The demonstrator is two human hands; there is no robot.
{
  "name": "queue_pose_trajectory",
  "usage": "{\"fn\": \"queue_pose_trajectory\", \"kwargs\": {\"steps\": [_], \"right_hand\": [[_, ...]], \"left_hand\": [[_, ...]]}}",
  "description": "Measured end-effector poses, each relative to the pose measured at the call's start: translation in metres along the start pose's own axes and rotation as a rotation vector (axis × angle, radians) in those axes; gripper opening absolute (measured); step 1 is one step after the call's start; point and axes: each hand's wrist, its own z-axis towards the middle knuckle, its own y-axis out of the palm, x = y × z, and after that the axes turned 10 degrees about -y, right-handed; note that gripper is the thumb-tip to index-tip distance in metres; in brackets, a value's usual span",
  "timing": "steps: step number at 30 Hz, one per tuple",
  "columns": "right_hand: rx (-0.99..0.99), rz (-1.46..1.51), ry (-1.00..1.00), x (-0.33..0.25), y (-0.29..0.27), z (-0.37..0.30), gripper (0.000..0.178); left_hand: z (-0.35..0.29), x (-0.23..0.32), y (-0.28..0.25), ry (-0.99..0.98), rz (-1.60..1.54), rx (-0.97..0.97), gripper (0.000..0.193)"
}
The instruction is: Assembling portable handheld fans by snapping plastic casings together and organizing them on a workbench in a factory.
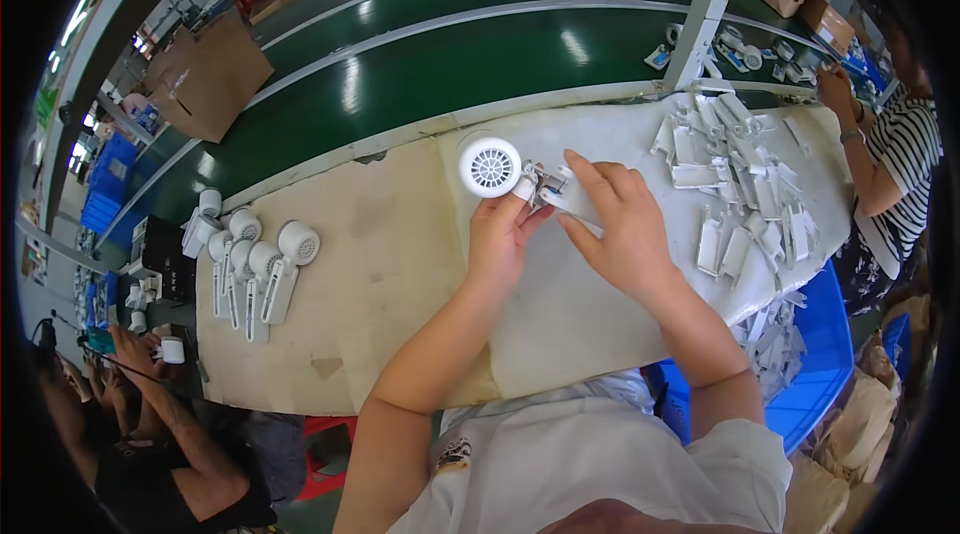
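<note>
Over the middle of the table, my left hand (497, 244) grips a white unit with a round, spoked grille head (491, 167) at the joint below the head. Small metal-looking parts and wires (543, 184) show at this joint, too small to make out. My right hand (628, 224) holds a white plastic handle shell (574, 202) between thumb and fingers, its end against the joint. Part of the shell is hidden by the right hand. The grille faces up towards me.
Several similar grille-headed units (264, 264) lie grouped at the left. White plastic shells (735, 159) are heaped at the right, more in a blue bin (828, 334) below. A post (706, 14) and green conveyor (480, 44) stand beyond. Co-workers sit left and stand right.
</note>
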Motion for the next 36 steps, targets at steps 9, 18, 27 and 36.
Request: {"fn": "queue_pose_trajectory", "kwargs": {"steps": [9, 18, 27, 36], "right_hand": [[-0.007, 0.076, -0.028, -0.012, 0.020, 0.008, 0.063], [0.171, -0.026, -0.116, -0.004, 0.007, 0.013, 0.054], [0.073, 0.907, 0.188, -0.001, -0.006, 0.016, 0.031], [-0.320, 0.484, -0.119, 0.053, 0.067, 0.019, 0.028]], "left_hand": [[-0.004, -0.004, -0.004, 0.083, -0.084, 0.017, 0.027], [-0.018, 0.014, 0.019, 0.385, -0.038, -0.029, 0.030], [-0.030, 0.044, 0.045, 0.550, -0.009, -0.157, 0.032], [-0.006, 0.087, -0.022, 0.323, 0.873, 0.140, 0.035]]}}
